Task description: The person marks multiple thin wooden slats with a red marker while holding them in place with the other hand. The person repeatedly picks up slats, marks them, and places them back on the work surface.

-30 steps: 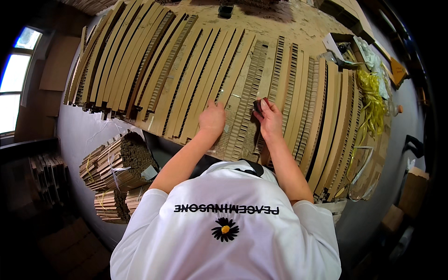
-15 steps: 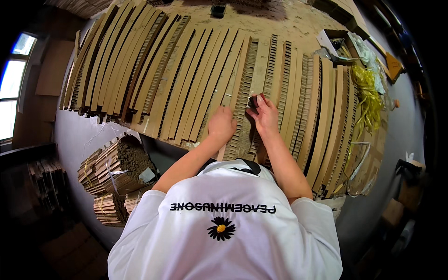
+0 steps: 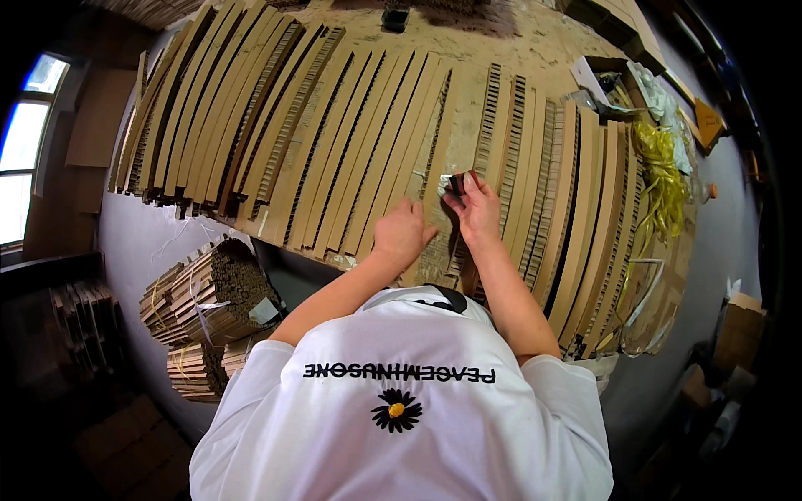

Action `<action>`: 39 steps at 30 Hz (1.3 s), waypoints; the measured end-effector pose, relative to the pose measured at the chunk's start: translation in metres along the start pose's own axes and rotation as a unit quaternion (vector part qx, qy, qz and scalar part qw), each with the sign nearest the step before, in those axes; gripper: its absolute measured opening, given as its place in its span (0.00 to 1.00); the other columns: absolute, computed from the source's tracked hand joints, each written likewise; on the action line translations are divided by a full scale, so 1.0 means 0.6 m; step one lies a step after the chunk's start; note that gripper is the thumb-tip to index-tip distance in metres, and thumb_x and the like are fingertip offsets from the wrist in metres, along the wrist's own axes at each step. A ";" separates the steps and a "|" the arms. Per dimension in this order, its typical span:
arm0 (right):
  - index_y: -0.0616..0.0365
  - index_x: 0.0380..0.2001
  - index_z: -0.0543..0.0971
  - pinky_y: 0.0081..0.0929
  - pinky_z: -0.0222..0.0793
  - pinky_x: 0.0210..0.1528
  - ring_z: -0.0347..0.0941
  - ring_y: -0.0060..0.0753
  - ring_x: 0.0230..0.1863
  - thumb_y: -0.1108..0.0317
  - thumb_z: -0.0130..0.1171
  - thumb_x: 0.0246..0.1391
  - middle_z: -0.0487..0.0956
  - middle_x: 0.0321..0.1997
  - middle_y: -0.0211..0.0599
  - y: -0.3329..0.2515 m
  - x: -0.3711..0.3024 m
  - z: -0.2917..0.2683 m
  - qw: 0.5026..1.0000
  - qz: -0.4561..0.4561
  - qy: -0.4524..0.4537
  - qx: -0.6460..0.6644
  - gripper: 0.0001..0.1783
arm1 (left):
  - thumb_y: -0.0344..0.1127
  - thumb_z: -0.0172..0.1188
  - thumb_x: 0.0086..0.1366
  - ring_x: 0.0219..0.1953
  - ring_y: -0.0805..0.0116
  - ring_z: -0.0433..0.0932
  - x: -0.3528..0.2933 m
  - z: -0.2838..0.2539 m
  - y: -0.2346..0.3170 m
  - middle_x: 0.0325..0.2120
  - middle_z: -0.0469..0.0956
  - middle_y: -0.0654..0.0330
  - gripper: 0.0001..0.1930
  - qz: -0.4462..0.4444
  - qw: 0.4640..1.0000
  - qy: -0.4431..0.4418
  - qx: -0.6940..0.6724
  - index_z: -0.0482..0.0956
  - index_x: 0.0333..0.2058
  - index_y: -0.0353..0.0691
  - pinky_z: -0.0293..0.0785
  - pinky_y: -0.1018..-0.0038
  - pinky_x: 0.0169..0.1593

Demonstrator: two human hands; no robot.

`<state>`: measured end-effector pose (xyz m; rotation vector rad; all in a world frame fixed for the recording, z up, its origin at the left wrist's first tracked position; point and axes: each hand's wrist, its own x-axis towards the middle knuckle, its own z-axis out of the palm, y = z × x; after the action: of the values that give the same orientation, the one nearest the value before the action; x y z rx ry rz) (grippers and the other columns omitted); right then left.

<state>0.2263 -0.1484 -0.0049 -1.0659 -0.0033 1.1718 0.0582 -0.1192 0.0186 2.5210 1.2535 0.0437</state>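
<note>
Long, narrow cardboard strips with honeycomb edges lie side by side across the table. My left hand rests palm down at the near part of a strip, its thumb stretched out to the right and apart from the fingers. My right hand pinches a small dark red and black piece between thumb and fingers, above the gap right of that strip. What exactly this piece is does not show. Just right of it stand further strips, some with their honeycomb cells facing up.
A tight row of strips fills the table's left. At the right are yellow plastic straps and an open box with odds and ends. Tied bundles of strips lie below the table's left edge. A small dark container stands farther back.
The strip by my left hand has tipped over leftward, so its broad honeycomb side no longer shows. My left hand has moved slightly nearer, its thumb spreading. The right hand still holds the dark piece.
</note>
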 end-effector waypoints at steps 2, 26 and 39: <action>0.54 0.37 0.77 0.36 0.77 0.45 0.78 0.27 0.44 0.64 0.65 0.61 0.81 0.41 0.29 0.002 0.003 0.010 1.000 0.004 0.003 0.004 0.08 | 0.49 0.64 0.62 0.34 0.50 0.83 0.003 0.001 0.002 0.40 0.76 0.50 0.22 -0.026 0.999 -0.022 0.002 0.71 0.43 0.37 0.80 0.58 0.31; 0.59 0.32 0.80 0.28 0.69 0.25 0.74 0.25 0.24 0.65 0.65 0.56 0.78 0.25 0.31 0.047 0.084 0.076 0.991 -0.065 -0.009 -0.119 0.08 | 0.41 0.51 0.71 0.45 0.51 0.81 0.177 -0.003 -0.497 0.44 0.82 0.50 0.17 -0.167 0.961 -0.027 0.217 0.82 0.46 0.36 0.77 0.56 0.47; 0.53 0.45 0.75 0.44 0.76 0.45 0.75 0.25 0.47 0.61 0.64 0.62 0.80 0.45 0.28 0.042 0.040 0.123 0.991 0.074 -0.011 -0.111 0.13 | 0.37 0.51 0.69 0.60 0.51 0.68 0.193 -0.017 -0.296 0.59 0.71 0.51 0.24 -0.290 0.943 0.137 -0.092 0.68 0.62 0.38 0.61 0.57 0.65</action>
<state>0.1811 -0.0815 0.0062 -1.2654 -0.0752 1.3402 -0.0091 0.0739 -0.0384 1.9458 1.9546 0.3637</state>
